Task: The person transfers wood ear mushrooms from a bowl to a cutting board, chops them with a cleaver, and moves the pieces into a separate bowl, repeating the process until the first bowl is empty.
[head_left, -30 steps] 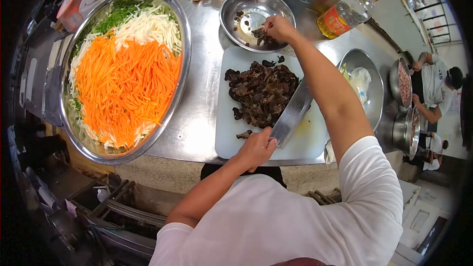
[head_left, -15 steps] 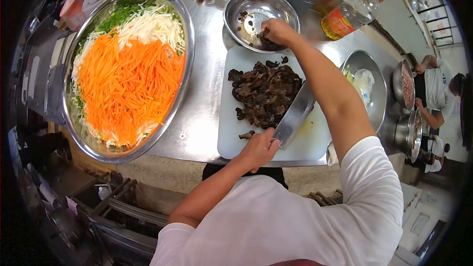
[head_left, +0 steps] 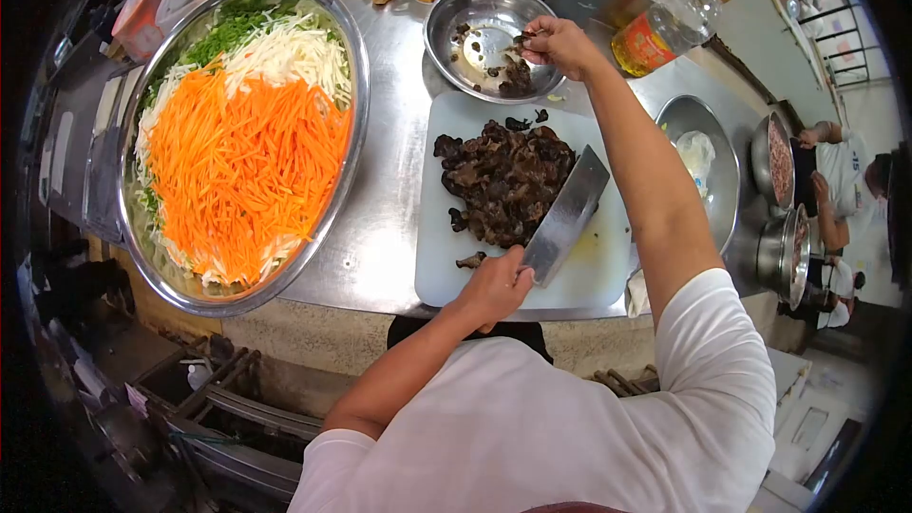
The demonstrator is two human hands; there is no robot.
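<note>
Gripping the cleaver (head_left: 567,214) by its handle, the left hand (head_left: 494,287) is closed at six o'clock on the cutting board (head_left: 432,266). Wood-ear mushrooms (head_left: 503,180) are heaped mid-board; they are judged soft, slippery and light. At twelve o'clock one piece is pinched by the right hand (head_left: 560,43) over the small bowl (head_left: 456,9). The handle is hidden.

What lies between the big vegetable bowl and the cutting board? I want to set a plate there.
In the head view, only bare steel counter shows between the bowl and the board.
</note>
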